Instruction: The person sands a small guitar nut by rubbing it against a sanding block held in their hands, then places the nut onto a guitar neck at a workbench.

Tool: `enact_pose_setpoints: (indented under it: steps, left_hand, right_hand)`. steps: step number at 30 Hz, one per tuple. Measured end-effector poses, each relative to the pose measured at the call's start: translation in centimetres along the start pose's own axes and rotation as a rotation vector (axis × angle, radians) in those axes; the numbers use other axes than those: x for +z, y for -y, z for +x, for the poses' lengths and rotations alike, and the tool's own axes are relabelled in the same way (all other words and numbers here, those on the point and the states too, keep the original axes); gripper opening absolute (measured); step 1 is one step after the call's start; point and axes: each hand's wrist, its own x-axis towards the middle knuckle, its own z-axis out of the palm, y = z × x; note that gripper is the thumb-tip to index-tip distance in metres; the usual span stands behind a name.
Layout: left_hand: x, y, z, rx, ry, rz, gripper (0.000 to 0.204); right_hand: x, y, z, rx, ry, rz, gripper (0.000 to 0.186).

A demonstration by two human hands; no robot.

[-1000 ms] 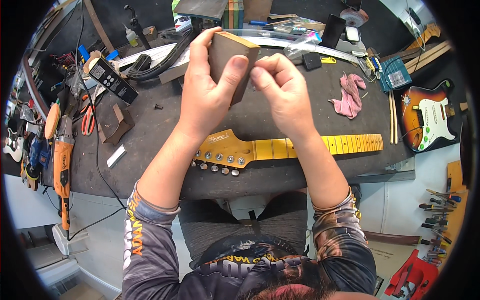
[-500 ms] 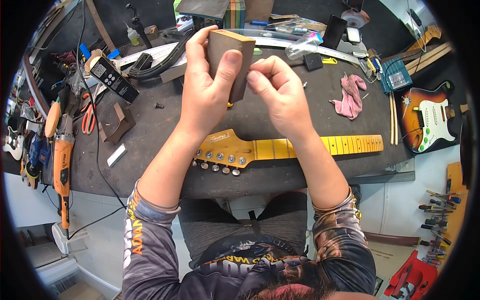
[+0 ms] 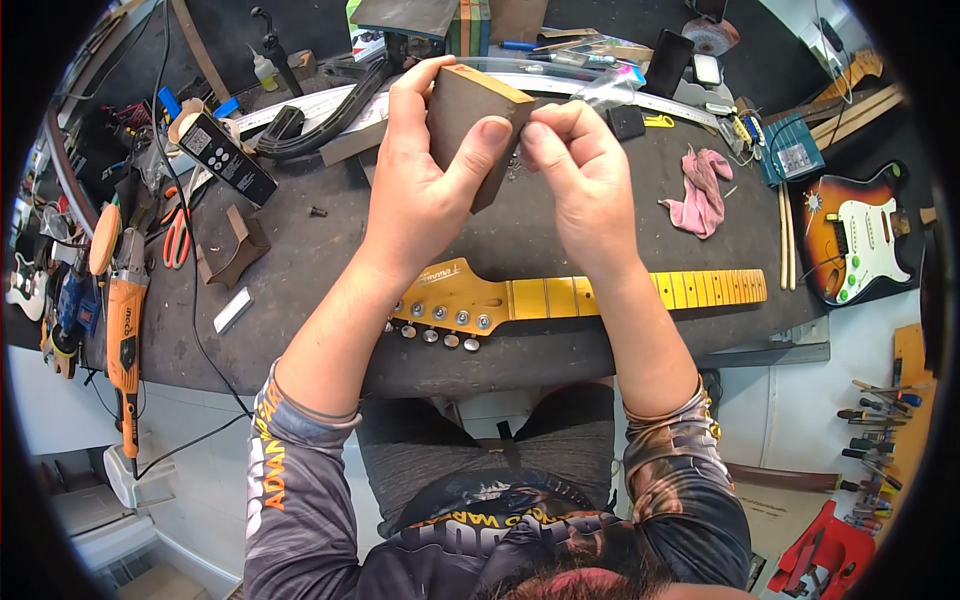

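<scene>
While my left grip (image 3: 412, 195) is wrapped around a brown block (image 3: 468, 115) at the upper middle of the frame, my right grip (image 3: 590, 195) is curled at its right edge, thumb and forefinger close together; I cannot tell whether they pinch anything. Below, at the centre, a yellow guitar neck (image 3: 550, 298) lies on the dark table (image 3: 310, 250).

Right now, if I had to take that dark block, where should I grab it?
I'd pinch the block at its yellowish far edge, coming from the far side of the bench. That edge looks mostly free and straight, with a flat face beside it. The left hand wraps the block's left side, thumb on its face, and the right hand is close by its right edge.
</scene>
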Motion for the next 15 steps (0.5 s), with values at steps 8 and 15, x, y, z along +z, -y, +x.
enact_pose_setpoints:
  steps: [8, 15]
  left_hand:
    - [-0.05, -0.22, 0.03, -0.011, -0.046, -0.041, 0.069]
    - [-0.14, 0.12, 0.03, 0.005, -0.099, -0.064, 0.07]
  right_hand:
    - [0.85, -0.42, -0.35, 0.001, -0.028, -0.077, 0.013]
    - [0.99, -0.84, -0.34, 0.021, 0.028, -0.063, 0.014]
